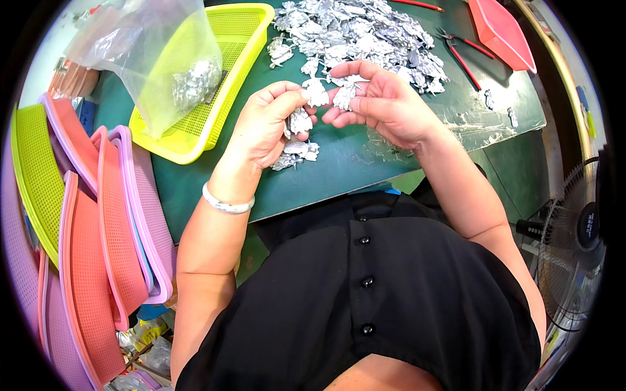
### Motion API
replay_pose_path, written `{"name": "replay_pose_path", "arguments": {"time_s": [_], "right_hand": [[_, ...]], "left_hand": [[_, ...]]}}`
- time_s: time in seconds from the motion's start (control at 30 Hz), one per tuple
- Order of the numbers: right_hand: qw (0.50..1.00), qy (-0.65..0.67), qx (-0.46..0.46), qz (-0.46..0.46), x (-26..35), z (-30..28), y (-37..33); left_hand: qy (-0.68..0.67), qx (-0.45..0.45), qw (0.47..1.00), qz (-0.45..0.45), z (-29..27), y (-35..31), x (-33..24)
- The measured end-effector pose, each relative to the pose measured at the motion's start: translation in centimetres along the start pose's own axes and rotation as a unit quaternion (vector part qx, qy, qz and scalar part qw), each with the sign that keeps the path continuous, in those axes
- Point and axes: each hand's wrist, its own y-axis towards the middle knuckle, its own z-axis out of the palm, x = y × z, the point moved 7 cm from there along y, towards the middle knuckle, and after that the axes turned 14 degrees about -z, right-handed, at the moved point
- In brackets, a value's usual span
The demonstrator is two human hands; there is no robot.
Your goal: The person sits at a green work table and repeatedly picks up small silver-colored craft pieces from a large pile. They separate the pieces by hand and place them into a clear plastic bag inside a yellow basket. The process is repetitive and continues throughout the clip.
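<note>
Over the green table, my left hand (pixel 270 120) pinches a small silvery cast metal piece (pixel 316 92) between thumb and fingertips. More such pieces (pixel 298 122) sit in the curl of its lower fingers. Close by on the right, my right hand (pixel 385 104) is closed on another silvery metal piece (pixel 345 94), thumb against it. The two hands nearly meet. Below my left hand, a few loose metal pieces (pixel 300 153) lie on the table. Beyond both hands spreads a large heap of the same silvery pieces (pixel 365 39).
A yellow-green mesh basket (pixel 202 140) at the left holds a clear plastic bag (pixel 150 58) with metal pieces inside. Red-handled pliers (pixel 463 55) and a pink tray (pixel 502 32) lie at the right. Stacked coloured baskets (pixel 117 221) stand left; a fan (pixel 574 228) is at far right.
</note>
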Motion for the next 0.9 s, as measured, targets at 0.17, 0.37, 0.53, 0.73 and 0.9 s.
{"name": "replay_pose_path", "arguments": {"time_s": [0.17, 0.37, 0.53, 0.73, 0.9], "right_hand": [[0.999, 0.017, 0.034, 0.022, -0.21, 0.16, 0.18], [0.998, 0.036, 0.021, 0.039, -0.44, 0.19, 0.11], [0.998, 0.035, 0.022, 0.043, -0.64, 0.08, 0.18], [0.998, 0.032, 0.019, 0.044, -0.65, 0.05, 0.17], [0.998, 0.03, 0.019, 0.045, -0.59, 0.05, 0.17]], "left_hand": [[0.007, 0.003, 1.0, 0.005, 0.21, -0.08, -0.06], [0.023, 0.001, 1.0, 0.004, 0.38, -0.1, -0.02], [0.031, 0.002, 1.0, 0.004, 0.37, -0.17, 0.02], [0.042, 0.008, 0.999, 0.009, 0.25, 0.02, 0.14], [0.048, 0.011, 0.999, 0.01, 0.26, -0.03, 0.13]]}}
